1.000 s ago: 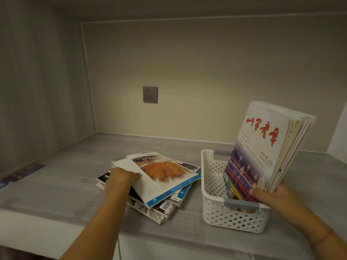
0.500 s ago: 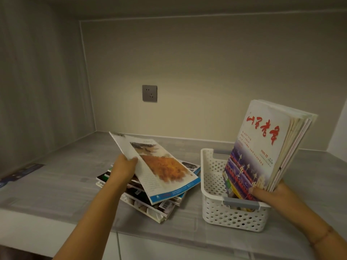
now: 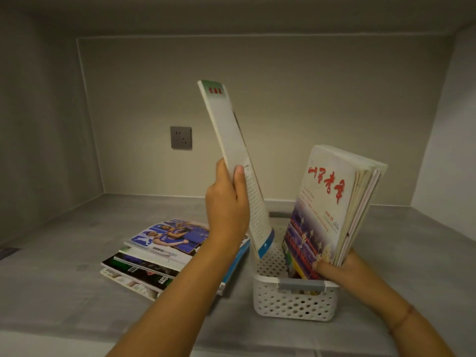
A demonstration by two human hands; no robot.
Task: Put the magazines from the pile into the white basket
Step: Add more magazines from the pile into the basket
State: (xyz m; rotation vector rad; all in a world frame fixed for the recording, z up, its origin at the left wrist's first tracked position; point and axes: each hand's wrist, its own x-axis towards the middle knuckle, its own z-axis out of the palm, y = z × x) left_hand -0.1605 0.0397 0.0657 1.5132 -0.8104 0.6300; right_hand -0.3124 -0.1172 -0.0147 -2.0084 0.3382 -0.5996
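My left hand [image 3: 228, 204] grips one magazine [image 3: 235, 155] nearly upright, its lower corner hanging over the left part of the white basket [image 3: 291, 302]. The basket is perforated plastic with a grey handle and sits on the grey shelf. Inside it stands a bundle of upright magazines [image 3: 332, 204], the front one with red lettering, leaning right. My right hand [image 3: 337, 266] holds that bundle at its lower edge. The pile of magazines [image 3: 159, 253] lies flat to the left of the basket, a cover with players in blue on top.
This is a recessed grey shelf [image 3: 77, 292] with walls at the back and both sides. A grey wall socket [image 3: 181, 137] sits on the back wall. A dark flat object [image 3: 7, 252] lies at the far left edge.
My left hand has lifted the top magazine off the pile, swung it upright and carried it right over the basket. The blue-player cover is now exposed. My right hand kept holding the bundle.
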